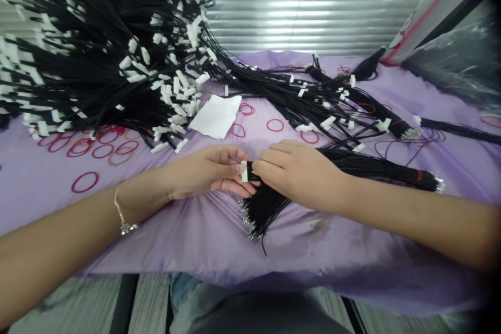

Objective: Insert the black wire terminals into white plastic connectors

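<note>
Between thumb and fingers, my left hand point(221, 169) pinches a white connector point(245, 171) at the end of some black wires. My right hand point(295, 172) is closed around those wires just behind the connector; its fingertips are partly hidden. Beneath both hands lies a fanned bundle of black wires point(270, 206) with bare silvery metal ends point(247, 219). To the right, another wire bundle point(376, 167) passes behind my right forearm, tied with a red band point(419, 176) near its metal tips.
A big heap of black wires with white connectors point(117, 52) fills the back left. Red rubber bands point(85, 182) lie scattered on the purple table cover point(156, 240). A white paper scrap point(216, 116) sits behind my left hand. Clear plastic point(457, 62) stands at right.
</note>
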Tool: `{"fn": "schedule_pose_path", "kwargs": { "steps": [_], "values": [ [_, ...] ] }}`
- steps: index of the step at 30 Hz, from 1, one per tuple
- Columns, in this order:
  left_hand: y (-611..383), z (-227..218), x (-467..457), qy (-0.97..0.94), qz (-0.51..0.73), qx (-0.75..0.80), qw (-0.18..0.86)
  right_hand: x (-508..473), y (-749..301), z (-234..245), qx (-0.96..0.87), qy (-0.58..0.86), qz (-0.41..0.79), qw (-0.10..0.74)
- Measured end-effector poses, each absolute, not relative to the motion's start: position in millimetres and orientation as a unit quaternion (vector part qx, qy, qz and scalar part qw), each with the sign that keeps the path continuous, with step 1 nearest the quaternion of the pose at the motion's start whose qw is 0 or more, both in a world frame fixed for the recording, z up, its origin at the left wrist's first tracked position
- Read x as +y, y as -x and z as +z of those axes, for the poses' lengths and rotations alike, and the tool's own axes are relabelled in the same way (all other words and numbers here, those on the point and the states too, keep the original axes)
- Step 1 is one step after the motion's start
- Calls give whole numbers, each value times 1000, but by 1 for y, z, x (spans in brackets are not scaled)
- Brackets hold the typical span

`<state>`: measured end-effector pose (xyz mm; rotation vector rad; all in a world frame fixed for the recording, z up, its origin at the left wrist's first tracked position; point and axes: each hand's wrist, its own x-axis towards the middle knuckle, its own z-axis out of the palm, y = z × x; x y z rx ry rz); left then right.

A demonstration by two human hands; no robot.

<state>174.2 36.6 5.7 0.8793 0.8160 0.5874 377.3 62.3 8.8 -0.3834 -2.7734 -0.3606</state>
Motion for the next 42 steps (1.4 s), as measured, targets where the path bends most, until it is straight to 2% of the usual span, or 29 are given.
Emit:
{"fn": "schedule_pose_path", "kwargs": {
  "steps": [4,9,13,15,27,33,42],
  "values": [
    [-172,4,35,-399,297,370,785,56,-386,18,-962,110,-105,225],
    [-169,1,36,-394,306,348,794,49,-386,15,-985,109,5,137],
    [-169,4,35,-403,298,354,790,50,-385,18,-958,164,185,144],
    [-171,5,34,-410,295,362,783,48,-385,21,-939,197,236,153],
    [-176,5,32,-440,288,406,747,50,-385,23,-864,331,354,137],
    [-175,6,31,-438,280,402,754,54,-385,20,-844,365,354,172],
    [-177,8,31,-435,278,423,745,54,-382,19,-839,385,344,171]
  ]
}}
